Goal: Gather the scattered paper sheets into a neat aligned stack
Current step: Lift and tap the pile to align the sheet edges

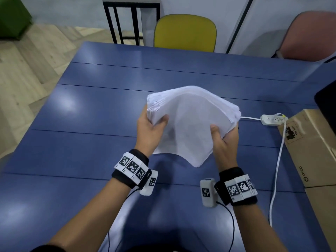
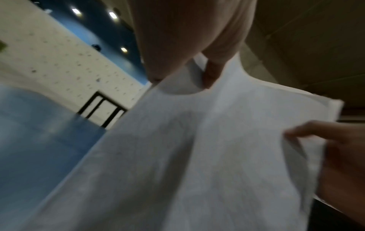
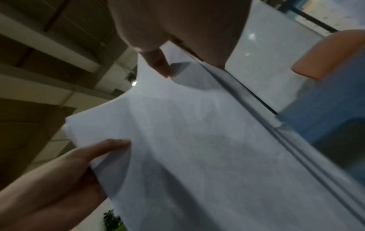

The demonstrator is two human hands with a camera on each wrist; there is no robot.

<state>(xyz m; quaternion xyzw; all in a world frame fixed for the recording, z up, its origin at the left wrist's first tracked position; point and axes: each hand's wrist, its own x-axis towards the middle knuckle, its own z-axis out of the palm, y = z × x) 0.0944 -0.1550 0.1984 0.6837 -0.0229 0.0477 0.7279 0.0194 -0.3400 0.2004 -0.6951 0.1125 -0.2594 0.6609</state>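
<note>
A thick stack of white paper sheets (image 1: 190, 122) is held up above the blue table (image 1: 81, 124), bowed and tilted, with its far edges fanned unevenly. My left hand (image 1: 151, 128) grips the stack's left edge, thumb on top. My right hand (image 1: 223, 140) grips the right edge, thumb on top and fingers underneath. In the left wrist view the paper (image 2: 197, 156) fills the frame below my left hand (image 2: 189, 46), with my right hand (image 2: 339, 156) at its far side. The right wrist view shows the sheets (image 3: 187, 148) with my left hand (image 3: 65, 179) opposite.
A cardboard box (image 1: 312, 146) lies at the table's right edge, beside a white power strip (image 1: 272, 119) whose cable (image 1: 278, 166) runs down the right side. A yellow chair (image 1: 185, 32) and a pink chair (image 1: 311, 35) stand behind the table. A black object (image 1: 327, 99) sits far right.
</note>
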